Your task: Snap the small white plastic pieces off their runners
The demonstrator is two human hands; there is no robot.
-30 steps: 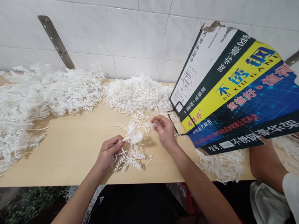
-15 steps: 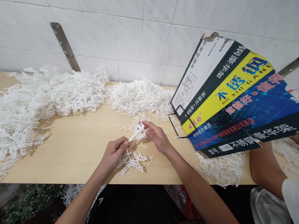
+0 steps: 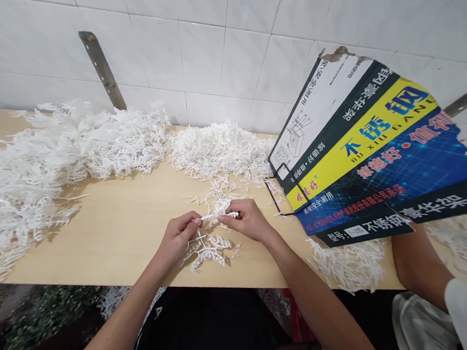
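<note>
Between my hands is a white branched plastic piece. My left hand pinches its left end between thumb and fingers. At its right part, my right hand has thumb and fingers closed on the branches. Just below them, a few loose white branched pieces lie on the wooden table. Behind my hands is a heap of small white bits, with some scattered toward my fingers.
A large tangled white pile covers the table's left side. A printed cardboard sheet stands at the right by a black wire frame. Beyond it, another person's arm rests near more white bits.
The fingers of my right hand have closed on the white piece, and that hand has moved slightly down and right. My left hand keeps its pinch.
</note>
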